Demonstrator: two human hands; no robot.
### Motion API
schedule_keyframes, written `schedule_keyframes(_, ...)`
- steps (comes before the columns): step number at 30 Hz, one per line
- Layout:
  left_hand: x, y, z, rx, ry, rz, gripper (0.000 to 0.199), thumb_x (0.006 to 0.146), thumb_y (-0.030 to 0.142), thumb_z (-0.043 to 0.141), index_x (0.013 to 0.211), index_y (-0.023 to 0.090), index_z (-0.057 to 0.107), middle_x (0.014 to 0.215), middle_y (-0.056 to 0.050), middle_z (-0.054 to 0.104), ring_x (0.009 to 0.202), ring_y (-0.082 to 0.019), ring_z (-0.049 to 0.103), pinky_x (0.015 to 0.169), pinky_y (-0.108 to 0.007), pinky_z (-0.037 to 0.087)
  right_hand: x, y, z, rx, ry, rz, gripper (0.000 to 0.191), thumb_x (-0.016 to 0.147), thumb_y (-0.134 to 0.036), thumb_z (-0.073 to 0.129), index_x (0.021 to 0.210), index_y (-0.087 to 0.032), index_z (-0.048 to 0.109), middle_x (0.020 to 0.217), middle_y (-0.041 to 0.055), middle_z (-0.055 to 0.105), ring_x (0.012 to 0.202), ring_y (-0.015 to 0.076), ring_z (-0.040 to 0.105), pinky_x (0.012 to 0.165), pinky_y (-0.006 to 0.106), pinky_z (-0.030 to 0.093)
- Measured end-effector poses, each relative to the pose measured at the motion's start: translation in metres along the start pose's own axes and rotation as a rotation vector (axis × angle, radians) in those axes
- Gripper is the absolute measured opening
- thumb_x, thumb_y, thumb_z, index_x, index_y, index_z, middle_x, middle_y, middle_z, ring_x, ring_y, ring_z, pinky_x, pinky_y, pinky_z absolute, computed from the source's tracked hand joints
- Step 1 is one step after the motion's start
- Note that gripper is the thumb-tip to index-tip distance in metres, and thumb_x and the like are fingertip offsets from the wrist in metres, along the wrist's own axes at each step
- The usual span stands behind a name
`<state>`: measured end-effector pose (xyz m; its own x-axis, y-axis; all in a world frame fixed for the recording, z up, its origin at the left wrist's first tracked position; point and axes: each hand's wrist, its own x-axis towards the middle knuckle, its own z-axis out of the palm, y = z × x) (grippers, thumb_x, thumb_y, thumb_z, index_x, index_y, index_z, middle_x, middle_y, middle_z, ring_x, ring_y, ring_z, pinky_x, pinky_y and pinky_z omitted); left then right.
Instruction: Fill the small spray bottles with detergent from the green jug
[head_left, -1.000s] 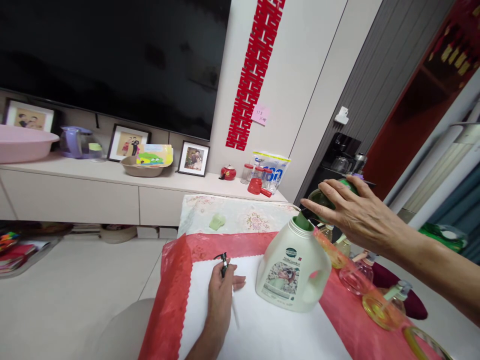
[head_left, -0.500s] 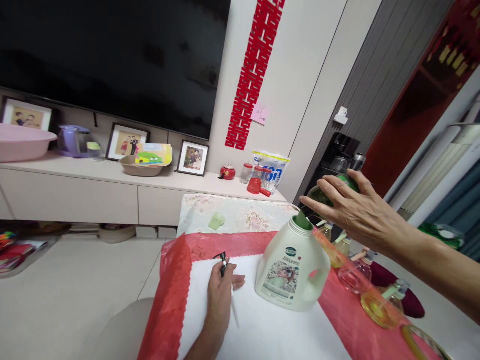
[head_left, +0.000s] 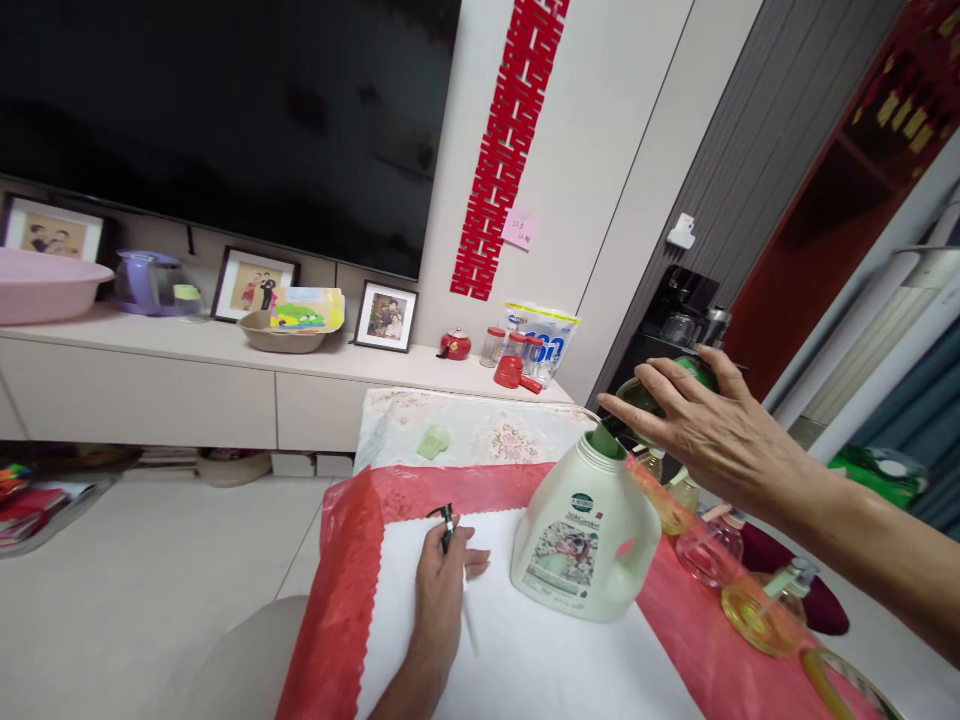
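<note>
Hardly anything has shifted in the last second: the right hand point(head_left: 705, 425) has sunk a touch and sits a little closer over the neck of the white jug point(head_left: 586, 535), and the left hand point(head_left: 442, 580) has not stirred. From where I stand, the right hand's fingers are curled round a green funnel point(head_left: 651, 398), gripping its bowl from above, with the green spout set down in the jug's open mouth. The jug stands upright on the white sheet point(head_left: 525, 660) that covers the red cloth point(head_left: 352, 560), its label facing the person. The left hand rests on that sheet well to the left of the jug, fingers closed loosely round a black pump head point(head_left: 448, 522) whose thin tube trails back along the paper. Just beyond the jug, on the right, stand several small clear bottles point(head_left: 709, 550) holding yellowish liquid. To seat a funnel well, I'd judge it wants holding plumb, the spout centred in the neck, and the jug kept from rocking; a tilted bowl would likely dribble down the shoulder onto the paper.
</note>
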<state>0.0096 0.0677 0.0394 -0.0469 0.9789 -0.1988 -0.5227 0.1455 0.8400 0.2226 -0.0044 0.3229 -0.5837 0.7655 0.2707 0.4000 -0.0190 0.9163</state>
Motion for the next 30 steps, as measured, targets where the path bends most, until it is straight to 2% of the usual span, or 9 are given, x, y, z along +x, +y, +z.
schedule_keyframes(3,0.001,-0.002,-0.001,-0.007,-0.009,0.006,0.036,0.081,0.042,0.068,0.103,0.016,0.057,0.095,-0.005,0.067,0.064,-0.018,0.071,0.067,-0.036,0.06,-0.009,-0.005,0.014,0.08,-0.019,0.064,0.078,0.08,0.001,0.045,0.15,-0.033,0.033,0.128,0.0127,0.044,0.121,0.0269,0.043,0.107,0.059,0.028)
schedule_keyframes(7,0.002,-0.002,-0.001,-0.105,-0.005,-0.013,0.035,0.078,0.04,0.074,0.099,0.016,0.058,0.091,-0.003,0.068,0.062,-0.018,0.071,0.064,-0.035,0.059,-0.031,-0.006,0.025,0.258,-0.034,0.196,0.067,0.085,-0.024,0.048,0.15,-0.028,0.035,0.127,0.0142,0.046,0.111,0.0295,0.049,0.097,0.064,0.032)
schedule_keyframes(10,0.0,0.005,0.0,-0.328,-0.039,-0.067,0.031,0.076,0.032,0.079,0.093,0.017,0.058,0.085,-0.002,0.069,0.062,-0.018,0.071,0.064,-0.033,0.058,-0.056,-0.015,0.009,0.497,-0.056,0.366,0.067,0.093,-0.052,0.04,0.155,-0.027,0.028,0.128,0.0124,0.049,0.11,0.031,0.052,0.089,0.058,0.042)
schedule_keyframes(13,-0.002,0.013,0.002,-0.435,-0.077,-0.088,0.024,0.079,0.03,0.076,0.085,0.017,0.057,0.083,-0.002,0.069,0.068,-0.019,0.072,0.077,-0.039,0.059,-0.081,-0.047,-0.019,0.857,-0.049,0.55,0.079,0.091,-0.076,0.046,0.153,-0.03,0.03,0.136,0.0045,0.048,0.114,0.0233,0.055,0.086,0.039,0.052)
schedule_keyframes(17,-0.003,0.018,0.003,-0.517,-0.11,-0.127,0.013,0.085,0.025,0.07,0.086,0.018,0.059,0.086,-0.005,0.071,0.077,-0.021,0.073,0.09,-0.048,0.056,-0.104,-0.122,-0.044,1.003,-0.108,0.414,0.082,0.092,-0.071,0.047,0.156,-0.026,0.025,0.145,0.0028,0.04,0.131,0.0254,0.044,0.089,0.038,0.055)
schedule_keyframes(19,-0.004,0.019,0.005,-0.537,-0.126,-0.149,0.008,0.087,0.022,0.066,0.086,0.017,0.06,0.087,-0.006,0.072,0.08,-0.023,0.073,0.093,-0.051,0.055,-0.11,-0.16,-0.047,1.066,-0.126,0.35,0.08,0.092,-0.061,0.051,0.157,-0.024,0.022,0.146,0.0032,0.037,0.132,0.0223,0.044,0.085,0.029,0.057)
schedule_keyframes(22,-0.006,0.021,0.006,-0.588,-0.153,-0.178,0.006,0.092,0.02,0.059,0.088,0.016,0.061,0.087,-0.008,0.073,0.083,-0.023,0.073,0.096,-0.052,0.053,-0.113,-0.201,-0.043,1.146,-0.277,0.441,0.082,0.091,-0.053,0.052,0.158,-0.026,0.013,0.146,0.0024,0.037,0.127,0.0159,0.049,0.089,0.022,0.055)
schedule_keyframes(25,-0.008,0.023,0.007,-0.669,-0.167,-0.208,0.011,0.095,0.018,0.053,0.089,0.015,0.061,0.087,-0.009,0.072,0.084,-0.021,0.073,0.1,-0.05,0.052,-0.114,-0.221,-0.036,1.134,-0.343,0.496,0.083,0.088,-0.049,0.052,0.158,-0.028,0.013,0.142,0.0023,0.041,0.12,0.0172,0.053,0.084,0.026,0.057)
schedule_keyframes(30,-0.014,0.022,0.01,-0.645,-0.24,-0.178,0.006,0.092,0.02,0.061,0.088,0.015,0.06,0.09,-0.008,0.072,0.087,-0.022,0.072,0.103,-0.052,0.048,-0.108,-0.232,-0.03,1.093,-0.231,0.477,0.074,0.091,-0.051,0.049,0.155,-0.025,0.022,0.136,0.0041,0.047,0.112,0.0213,0.056,0.078,0.034,0.057)
